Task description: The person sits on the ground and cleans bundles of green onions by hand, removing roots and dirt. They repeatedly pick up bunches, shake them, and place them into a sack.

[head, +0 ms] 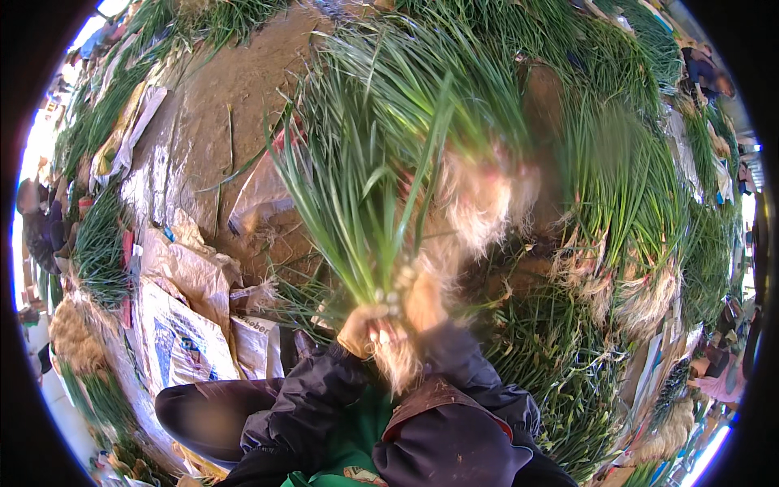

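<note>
My left hand (356, 332) is closed around the lower stems of a bunch of green onions (356, 249). The leaves fan out away from me, and the pale, stringy roots (395, 362) hang towards my lap. Close beside the stems is my right hand (424, 304), blurred; whether its fingers grip anything cannot be made out. Just beyond it, a larger pile of green onions (426, 79) lies with a thick mass of whitish roots (487, 195) turned towards me.
Loose green leaves (548, 365) cover the ground at right, below more rooted onions (627, 195). Printed sacks (188, 341) lie at left beside my knee (207, 417). Brown ground (243, 91) shows at upper left. People (709, 70) appear at the rim.
</note>
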### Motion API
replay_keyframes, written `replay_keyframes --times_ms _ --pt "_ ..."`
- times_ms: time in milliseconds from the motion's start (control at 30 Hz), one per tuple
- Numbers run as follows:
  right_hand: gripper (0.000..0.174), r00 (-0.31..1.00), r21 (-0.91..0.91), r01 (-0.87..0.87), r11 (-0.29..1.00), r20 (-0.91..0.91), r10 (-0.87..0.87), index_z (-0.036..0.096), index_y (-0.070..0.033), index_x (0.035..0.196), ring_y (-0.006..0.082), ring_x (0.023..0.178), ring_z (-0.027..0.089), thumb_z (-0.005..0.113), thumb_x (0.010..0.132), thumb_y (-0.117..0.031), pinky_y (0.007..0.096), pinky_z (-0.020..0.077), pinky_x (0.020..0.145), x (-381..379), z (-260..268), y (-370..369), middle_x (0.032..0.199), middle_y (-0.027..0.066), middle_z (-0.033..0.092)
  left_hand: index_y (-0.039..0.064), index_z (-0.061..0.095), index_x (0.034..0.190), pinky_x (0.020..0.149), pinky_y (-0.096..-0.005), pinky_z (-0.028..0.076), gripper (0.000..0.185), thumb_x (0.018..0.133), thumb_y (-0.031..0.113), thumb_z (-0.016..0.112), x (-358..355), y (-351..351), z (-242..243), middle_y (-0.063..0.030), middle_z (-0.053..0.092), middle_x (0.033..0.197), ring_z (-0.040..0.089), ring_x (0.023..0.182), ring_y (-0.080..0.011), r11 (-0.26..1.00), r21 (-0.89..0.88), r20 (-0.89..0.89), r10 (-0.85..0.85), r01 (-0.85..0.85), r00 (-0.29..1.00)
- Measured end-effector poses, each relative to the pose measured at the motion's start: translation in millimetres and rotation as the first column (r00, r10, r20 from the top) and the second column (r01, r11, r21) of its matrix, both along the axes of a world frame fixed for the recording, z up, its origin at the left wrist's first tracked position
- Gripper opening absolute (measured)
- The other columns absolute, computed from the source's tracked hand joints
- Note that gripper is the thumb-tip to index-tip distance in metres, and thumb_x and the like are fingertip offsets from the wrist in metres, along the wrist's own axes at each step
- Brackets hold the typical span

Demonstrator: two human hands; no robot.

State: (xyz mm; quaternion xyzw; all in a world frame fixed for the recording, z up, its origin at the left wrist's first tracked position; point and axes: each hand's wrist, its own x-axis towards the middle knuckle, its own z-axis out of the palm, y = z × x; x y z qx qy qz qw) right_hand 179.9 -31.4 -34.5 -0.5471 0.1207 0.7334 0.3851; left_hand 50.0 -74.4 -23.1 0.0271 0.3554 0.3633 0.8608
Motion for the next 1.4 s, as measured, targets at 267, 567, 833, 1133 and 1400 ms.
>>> replay_keyframes --times_ms 267,567,833,1133,1400 --pt "0.038 -0.424 -0.345 -0.891 -0.295 0.865 0.267 0.048 -0.004 0.125 0.0237 0.084 0.061 0.049 0.090 -0.017 0.0386 0.0475 0.078 33.4 3.9 -1.6 0.094 0.0140 0.062 0.011 0.048 0.093 0.071 -0.0526 0.058 0.028 0.074 -0.002 0.065 -32.5 -10.8 52.4 -0.0072 0.050 0.097 0.057 0.085 -0.0270 0.975 -0.176 0.218 0.174 -0.136 0.960" --pt "0.023 -0.433 -0.428 -0.900 0.084 0.856 -0.283 0.065 -0.006 0.095 0.0242 0.067 0.064 0.049 0.090 -0.021 0.0379 0.0515 0.061 5.9 18.1 145.5 0.077 0.0122 0.064 0.010 0.045 0.090 0.060 -0.0419 0.059 0.027 0.071 0.001 0.063 -47.7 -37.1 73.1 -0.0063 0.049 0.084 0.056 0.077 -0.0240 0.976 -0.153 -0.012 -0.157 0.154 0.987" --pt "0.025 0.546 0.502 -0.739 0.450 0.837 -0.037 0.059 -0.006 0.108 0.0196 0.075 0.066 0.053 0.092 -0.025 0.0333 0.0530 0.065 67.4 36.3 122.2 0.085 0.0122 0.068 0.011 0.048 0.086 0.064 -0.0460 0.058 0.028 0.070 -0.008 0.061 -83.2 -70.5 125.6 -0.0064 0.045 0.091 0.053 0.084 -0.0236 0.945 -0.324 0.107 0.078 -0.040 0.991" --pt "0.033 0.026 0.023 -0.981 0.195 1.000 0.015 0.056 -0.006 0.118 0.0215 0.085 0.065 0.053 0.091 -0.026 0.0347 0.0532 0.070 18.5 35.4 100.5 0.097 0.0132 0.065 0.010 0.045 0.090 0.057 -0.0458 0.059 0.032 0.071 -0.008 0.062 -77.1 -58.5 132.4 -0.0083 0.050 0.090 0.057 0.080 -0.0257 0.928 -0.369 -0.007 -0.050 0.044 0.999" --pt "0.025 -0.038 0.136 -0.529 0.838 0.982 -0.184 0.062 -0.009 0.090 0.0207 0.054 0.062 0.048 0.093 -0.030 0.0352 0.0516 0.048 92.5 -11.3 133.5 0.062 0.0050 0.059 0.015 0.047 0.077 0.075 -0.0332 0.046 0.019 0.078 0.001 0.060 -103.9 -60.8 169.6 0.0008 0.044 0.076 0.047 0.068 -0.0150 0.989 -0.133 0.474 0.126 -0.071 0.871"
